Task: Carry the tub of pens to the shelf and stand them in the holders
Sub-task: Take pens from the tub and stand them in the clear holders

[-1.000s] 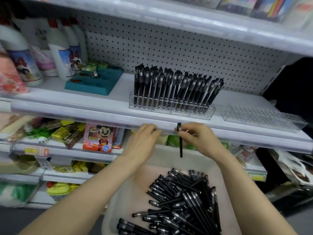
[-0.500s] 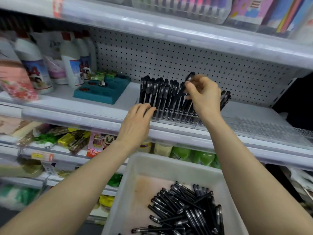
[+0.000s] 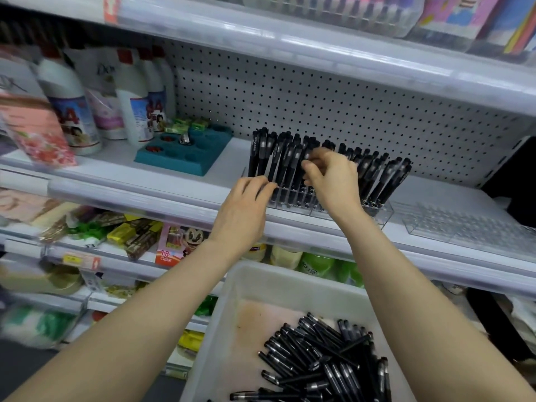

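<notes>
A second ago the right hand (image 3: 330, 181) held one pen (image 3: 308, 154) upright in front of the shelf rail (image 3: 130, 195), below the holder (image 3: 377, 211). Half a second ago it had lifted that pen above the standing pens (image 3: 272, 158), pinching it by the top. Now the hand has dropped lower, in front of the middle rows, with its fingers pinched on a pen top among the others. The left hand (image 3: 246, 204) has left the rail, where it lay beside the right hand. It has moved up to the holder's front left corner, its fingertips touching the clear wall.
</notes>
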A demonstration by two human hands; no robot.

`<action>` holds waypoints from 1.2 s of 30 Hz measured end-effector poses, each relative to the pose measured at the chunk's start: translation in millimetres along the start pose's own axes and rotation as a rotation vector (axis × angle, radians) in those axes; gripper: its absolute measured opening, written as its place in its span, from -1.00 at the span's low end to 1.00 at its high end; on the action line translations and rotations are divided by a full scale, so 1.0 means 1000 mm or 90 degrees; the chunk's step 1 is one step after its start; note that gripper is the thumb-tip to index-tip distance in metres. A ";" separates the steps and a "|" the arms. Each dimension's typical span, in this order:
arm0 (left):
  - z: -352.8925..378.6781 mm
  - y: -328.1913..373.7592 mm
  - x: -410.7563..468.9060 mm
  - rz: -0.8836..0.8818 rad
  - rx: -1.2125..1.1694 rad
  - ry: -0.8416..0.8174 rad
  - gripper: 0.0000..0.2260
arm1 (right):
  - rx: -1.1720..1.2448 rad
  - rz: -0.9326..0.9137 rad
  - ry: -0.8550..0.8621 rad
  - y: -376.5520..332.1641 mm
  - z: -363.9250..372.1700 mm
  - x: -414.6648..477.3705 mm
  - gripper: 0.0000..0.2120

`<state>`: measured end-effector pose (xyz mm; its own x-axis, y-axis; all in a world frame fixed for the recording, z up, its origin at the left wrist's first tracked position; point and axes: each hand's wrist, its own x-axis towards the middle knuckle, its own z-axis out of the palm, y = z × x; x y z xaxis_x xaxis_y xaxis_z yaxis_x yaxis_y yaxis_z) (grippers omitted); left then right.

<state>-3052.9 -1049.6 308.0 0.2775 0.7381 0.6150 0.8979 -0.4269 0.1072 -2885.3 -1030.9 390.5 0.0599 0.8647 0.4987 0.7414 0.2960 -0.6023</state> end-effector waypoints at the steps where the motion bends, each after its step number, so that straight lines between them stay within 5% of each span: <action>1: 0.000 0.000 0.000 0.001 -0.002 0.003 -0.46 | 0.004 0.004 0.003 0.000 0.000 0.000 -0.85; 12: -0.009 0.012 -0.026 0.025 -0.087 -0.017 -0.50 | 0.024 0.058 0.017 0.011 -0.015 -0.051 -0.82; 19: 0.024 0.037 -0.100 0.092 -0.134 -0.163 -0.59 | -0.094 0.100 -0.323 0.052 -0.028 -0.163 -0.90; 26: 0.037 0.039 -0.109 0.056 -0.065 -0.178 -0.52 | -0.168 0.006 -0.671 0.052 -0.015 -0.249 -0.37; 31: 0.040 0.041 -0.111 0.042 -0.053 -0.171 -0.44 | -0.300 -0.105 -0.674 0.052 -0.005 -0.263 -0.26; 36: 0.039 0.041 -0.113 0.056 -0.057 -0.182 -0.41 | -0.251 -0.067 -0.648 0.073 0.005 -0.233 -0.33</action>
<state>-3033.6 -1129.9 212.4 0.4489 0.8081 0.3813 0.8362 -0.5304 0.1396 -2848.1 -1208.8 227.0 -0.4619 0.8269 -0.3208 0.8829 0.3942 -0.2550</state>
